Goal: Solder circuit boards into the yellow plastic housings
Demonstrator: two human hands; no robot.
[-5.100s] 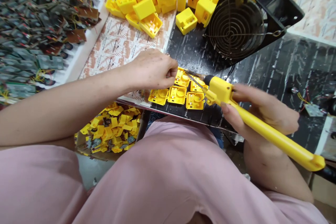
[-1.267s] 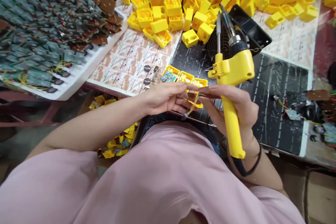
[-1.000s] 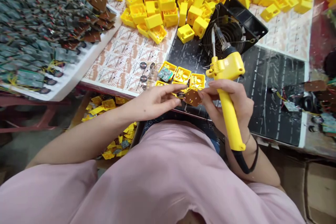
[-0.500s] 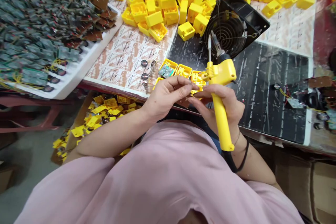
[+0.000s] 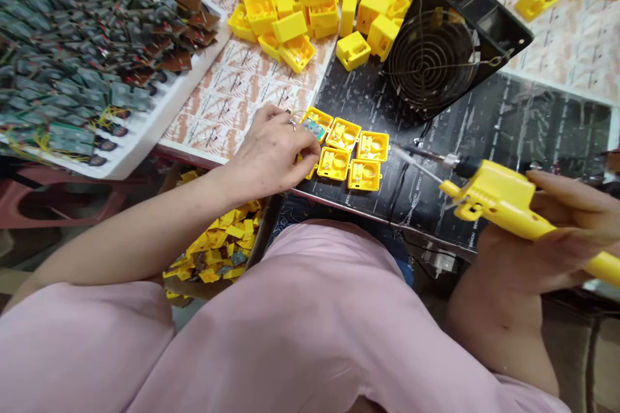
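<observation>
Table, head view: it is covered by a printed sheet and a black mat; a black fan is set on it, near a heap of yellow boxes.
Tray: circuit boards are piled on white foam at the left.
Right hand: a yellow soldering tool is gripped in closed fingers, its tip pointed left, apart from the cases.
Left hand: thumb and fingers are drawn close at the leftmost front case; whether anything is pinched cannot be made out.
Risks: plastic or fingers could be scorched if the tip, presumably hot, were swung left too low; cases could be knocked askew by the left fingers, being loosely laid.
Yellow cases: they are arranged in two rows by the mat's near edge, open sides up, ribbed inside; a green board is seated in the back-left one, and the front-left one is partly hidden.
</observation>
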